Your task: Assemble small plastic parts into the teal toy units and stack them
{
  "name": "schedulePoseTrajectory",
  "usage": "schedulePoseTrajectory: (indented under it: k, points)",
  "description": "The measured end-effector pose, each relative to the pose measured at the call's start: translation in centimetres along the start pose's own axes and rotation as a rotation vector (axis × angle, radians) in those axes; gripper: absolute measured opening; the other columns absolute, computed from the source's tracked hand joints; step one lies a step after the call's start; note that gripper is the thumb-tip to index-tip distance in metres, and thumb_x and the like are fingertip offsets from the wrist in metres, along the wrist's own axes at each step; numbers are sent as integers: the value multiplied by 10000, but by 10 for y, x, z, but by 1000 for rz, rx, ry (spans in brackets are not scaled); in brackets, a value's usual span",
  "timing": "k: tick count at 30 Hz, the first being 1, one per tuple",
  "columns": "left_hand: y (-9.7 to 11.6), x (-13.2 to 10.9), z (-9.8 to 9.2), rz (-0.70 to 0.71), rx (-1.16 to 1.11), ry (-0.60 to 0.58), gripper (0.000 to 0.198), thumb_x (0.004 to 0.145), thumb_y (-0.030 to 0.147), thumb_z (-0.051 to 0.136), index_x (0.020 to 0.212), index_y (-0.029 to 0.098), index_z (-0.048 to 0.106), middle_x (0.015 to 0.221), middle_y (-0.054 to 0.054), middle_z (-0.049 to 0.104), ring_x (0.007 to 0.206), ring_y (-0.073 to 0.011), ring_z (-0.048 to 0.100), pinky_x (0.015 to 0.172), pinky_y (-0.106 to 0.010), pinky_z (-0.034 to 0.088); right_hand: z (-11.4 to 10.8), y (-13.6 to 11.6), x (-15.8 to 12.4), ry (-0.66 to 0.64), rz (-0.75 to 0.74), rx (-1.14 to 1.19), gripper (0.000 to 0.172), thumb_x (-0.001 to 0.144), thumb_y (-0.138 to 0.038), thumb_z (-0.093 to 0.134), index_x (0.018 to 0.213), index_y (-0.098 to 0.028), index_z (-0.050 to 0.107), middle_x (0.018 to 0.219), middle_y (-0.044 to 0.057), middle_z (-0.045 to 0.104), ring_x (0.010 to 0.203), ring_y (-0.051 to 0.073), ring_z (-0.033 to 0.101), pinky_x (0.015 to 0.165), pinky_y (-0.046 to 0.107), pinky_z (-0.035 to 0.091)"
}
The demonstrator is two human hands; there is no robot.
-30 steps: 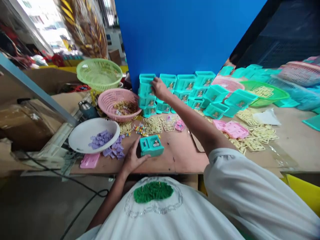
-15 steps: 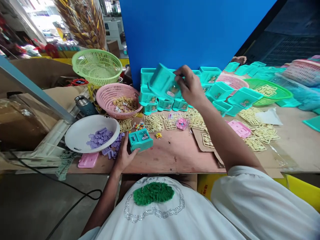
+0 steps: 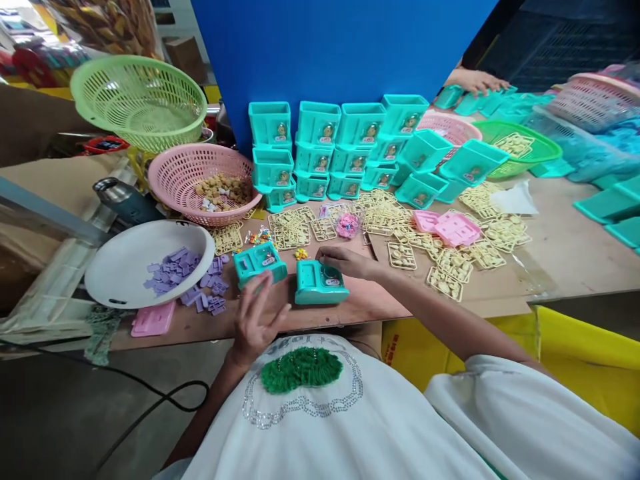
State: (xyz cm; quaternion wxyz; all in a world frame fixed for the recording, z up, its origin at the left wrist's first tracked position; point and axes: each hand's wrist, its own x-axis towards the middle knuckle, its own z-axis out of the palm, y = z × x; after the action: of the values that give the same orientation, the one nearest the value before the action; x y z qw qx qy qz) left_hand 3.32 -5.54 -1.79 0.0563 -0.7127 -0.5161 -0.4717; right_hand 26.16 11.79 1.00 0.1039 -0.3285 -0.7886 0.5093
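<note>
Clerk: Boxes in hand, and where?

Checker: Two, on the bench (image 3: 373, 299), towards its front edge. Left teal plastic box (image 3: 249, 259): on its side, recesses up. Right teal plastic box (image 3: 311, 288): likewise, just beside it.

Clerk: Hands?

Checker: Left hand (image 3: 254, 328): fingers loosely spread, holding nothing, before the left box; contact cannot be told. Right hand (image 3: 343, 261): fingers bent over the right box's far corner, gripping it.

Clerk: Progress?

Checker: Left box shows a small lilac patch in one recess; none made out in the right, so the left is judged further along. Both show a sticker.

Clerk: Remainder?

Checker: Stacked teal boxes (image 3: 320, 120), stickered, along the back edge; whether finished or waiting cannot be told. Loose stock remains plentiful: purple plastic pieces (image 3: 175, 270), towards the left end; cream sprues (image 3: 290, 233), mid-bench; coloured beads (image 3: 301, 254), behind the two boxes.
</note>
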Motion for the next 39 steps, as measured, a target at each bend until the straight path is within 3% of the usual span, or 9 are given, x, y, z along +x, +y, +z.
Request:
schedulePoseTrajectory:
  k: [3,8,11,14,20,25,29,33,39]
  points:
    - [4,-6,10,53,-45,-56,712,908,278,736,1541,188,424,1405,-179,580,1324,-306,587,1093,-484,535,11,0,0,32,-22,-8,327,965,-493,485,859,-193,557,857,46,608,788,175,550,701,295,463]
    - [-1,-23,12,-56,-34,-134,639,954,350,672,1531,221,431,1327,-151,614,1228,-268,642,1048,-429,570,9,-7,0,180,-148,-168,382,1015,-515,442,934,-187,620,910,94,688,818,214,631,737,332,488]
    - [-6,-31,13,-168,-43,-212,598,980,390,620,1522,227,429,1345,-144,613,1242,-263,650,1056,-408,570,-3,-28,9,313,-243,-269,314,1026,-453,472,988,-193,643,979,117,723,874,231,673,748,334,493]
    - [-9,-35,18,-246,-40,-248,645,982,413,606,1549,212,374,1434,-164,568,1324,-283,606,1090,-423,553,-7,-57,25,315,-323,-290,250,1033,-391,490,994,-201,648,956,104,738,850,219,690,721,318,500]
    - [-12,-38,27,-324,-42,-298,635,968,408,623,1536,223,407,1469,-150,576,1363,-289,582,1116,-446,540,30,-115,78,118,-628,-236,175,1024,-305,526,982,-188,649,946,90,731,857,190,679,748,298,511]
    - [-11,-36,22,-296,-84,-314,545,988,369,599,1489,207,461,1411,-137,638,1323,-264,613,1111,-448,541,75,-155,146,-94,-820,-259,120,973,-150,529,945,-150,646,925,81,713,825,160,632,772,275,495]
    - [-13,-36,21,-283,-116,-303,458,988,355,596,1409,184,540,1351,-136,678,1282,-257,640,1089,-441,553,109,-175,202,-275,-731,-501,165,884,-36,565,948,-112,697,961,84,738,843,155,631,800,259,473]
    - [-16,-40,25,-267,-105,-326,457,977,357,602,1397,183,561,1324,-145,694,1281,-272,641,1091,-448,551,143,-182,232,-466,-624,-819,244,766,-25,716,999,-93,743,1057,112,756,895,181,651,785,243,460]
    - [-18,-45,27,-273,-79,-327,406,974,366,594,1334,179,612,1234,-136,724,1172,-272,691,1013,-422,595,164,-177,239,-461,-616,-914,204,791,32,629,900,-95,746,964,102,766,822,160,648,717,228,424]
